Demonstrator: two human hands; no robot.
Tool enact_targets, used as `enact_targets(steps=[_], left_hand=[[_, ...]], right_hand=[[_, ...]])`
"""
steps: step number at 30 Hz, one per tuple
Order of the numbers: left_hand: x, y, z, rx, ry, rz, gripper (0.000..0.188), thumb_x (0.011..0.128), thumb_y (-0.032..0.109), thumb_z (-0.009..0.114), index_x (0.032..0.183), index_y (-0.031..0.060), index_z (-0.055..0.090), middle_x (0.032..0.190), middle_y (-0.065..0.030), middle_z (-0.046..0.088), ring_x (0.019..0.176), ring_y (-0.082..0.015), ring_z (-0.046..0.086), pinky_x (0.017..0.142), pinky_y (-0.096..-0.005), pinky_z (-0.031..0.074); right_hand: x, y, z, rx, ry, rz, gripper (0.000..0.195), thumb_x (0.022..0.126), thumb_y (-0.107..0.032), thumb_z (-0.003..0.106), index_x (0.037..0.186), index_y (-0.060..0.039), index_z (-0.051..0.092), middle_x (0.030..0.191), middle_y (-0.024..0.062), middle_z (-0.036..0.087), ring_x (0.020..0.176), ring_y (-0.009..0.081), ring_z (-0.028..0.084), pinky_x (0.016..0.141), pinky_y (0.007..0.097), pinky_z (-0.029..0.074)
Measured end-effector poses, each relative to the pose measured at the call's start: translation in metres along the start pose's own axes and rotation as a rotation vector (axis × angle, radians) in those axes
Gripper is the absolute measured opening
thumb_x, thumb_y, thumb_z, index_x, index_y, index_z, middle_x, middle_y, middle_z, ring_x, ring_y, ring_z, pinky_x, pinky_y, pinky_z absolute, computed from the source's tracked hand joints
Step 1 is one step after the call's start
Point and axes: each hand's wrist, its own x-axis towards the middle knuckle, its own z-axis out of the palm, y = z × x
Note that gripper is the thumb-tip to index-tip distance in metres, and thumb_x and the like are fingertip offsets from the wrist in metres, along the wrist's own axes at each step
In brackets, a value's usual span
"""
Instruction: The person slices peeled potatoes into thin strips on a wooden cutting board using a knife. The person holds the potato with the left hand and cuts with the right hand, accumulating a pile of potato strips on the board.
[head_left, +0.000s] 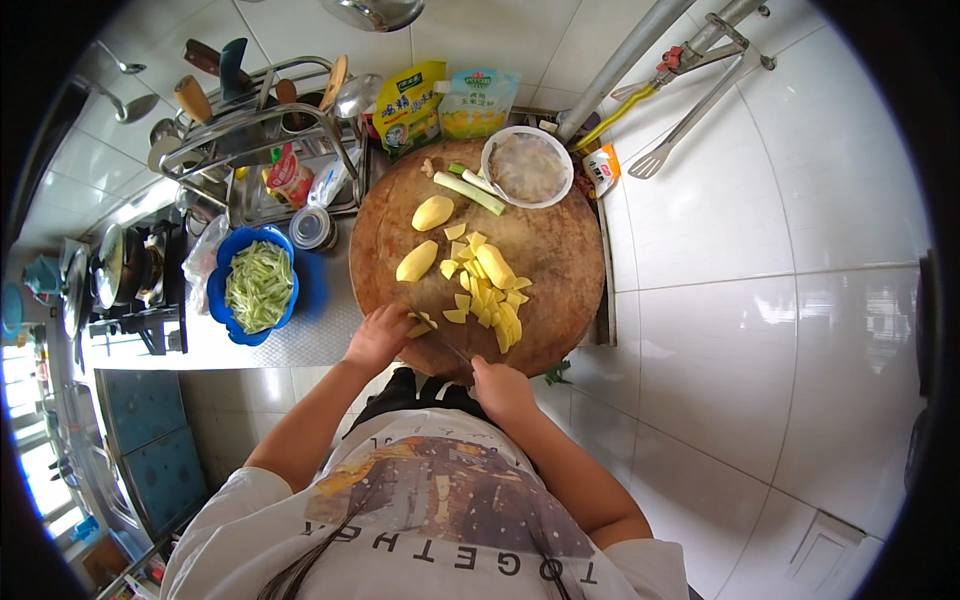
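Observation:
My right hand grips the handle end of a kitchen knife near the front edge of a round wooden chopping board. The blade slants up and left towards my left hand. That hand's fingers press on a piece of peeled potato, partly hidden by the fingers and the blade. Two peeled potatoes lie further back, an upper one and a lower one. Right of them is a heap of cut potato pieces, with another peeled potato resting on it.
Behind lie scallion lengths, a piece of ginger and a covered white bowl. Seasoning pouches stand at the wall. To the left are a blue basin of shredded green vegetable, a lidded jar and a metal utensil rack.

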Motion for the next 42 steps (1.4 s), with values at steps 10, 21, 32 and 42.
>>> enact_targets(steps=[10, 21, 32, 42], left_hand=[[-0.002, 0.006, -0.003, 0.089, 0.008, -0.019, 0.028, 0.07, 0.017, 0.066, 0.097, 0.0113, 0.061, 0.107, -0.0055, 0.05, 0.102, -0.0251, 0.049, 0.086, -0.0374, 0.041], [-0.005, 0.021, -0.009, 0.076, 0.087, -0.086, 0.032, 0.069, 0.01, 0.063, 0.1, 0.0144, 0.061, 0.103, -0.0059, 0.052, 0.1, -0.0256, 0.05, 0.083, -0.0389, 0.043], [-0.008, 0.016, 0.003, 0.07, 0.111, -0.117, 0.036, 0.069, 0.009, 0.062, 0.105, 0.0147, 0.062, 0.106, -0.0061, 0.052, 0.101, -0.0262, 0.049, 0.083, -0.0385, 0.042], [-0.009, 0.016, 0.001, 0.003, 0.127, -0.127, 0.034, 0.068, 0.008, 0.063, 0.102, 0.0149, 0.062, 0.099, -0.0054, 0.051, 0.096, -0.0263, 0.049, 0.082, -0.0387, 0.043]], right_hand=[[0.001, -0.012, -0.019, -0.039, -0.044, -0.033, 0.01, 0.081, -0.006, 0.045, 0.089, -0.0025, 0.05, 0.067, 0.0173, 0.06, 0.068, 0.0356, 0.061, 0.058, 0.0462, 0.048], [0.018, 0.006, -0.008, 0.102, 0.016, -0.054, 0.011, 0.085, -0.013, 0.049, 0.086, -0.0019, 0.048, 0.067, 0.0183, 0.058, 0.067, 0.0384, 0.058, 0.056, 0.0482, 0.044], [0.012, -0.014, -0.029, -0.016, -0.02, -0.131, 0.007, 0.079, -0.003, 0.046, 0.084, -0.0005, 0.05, 0.066, 0.0176, 0.059, 0.066, 0.036, 0.06, 0.057, 0.0462, 0.047], [0.033, 0.006, 0.002, 0.057, -0.021, -0.091, 0.012, 0.085, -0.014, 0.05, 0.087, -0.0018, 0.05, 0.066, 0.0194, 0.058, 0.067, 0.0392, 0.058, 0.056, 0.0489, 0.044]])
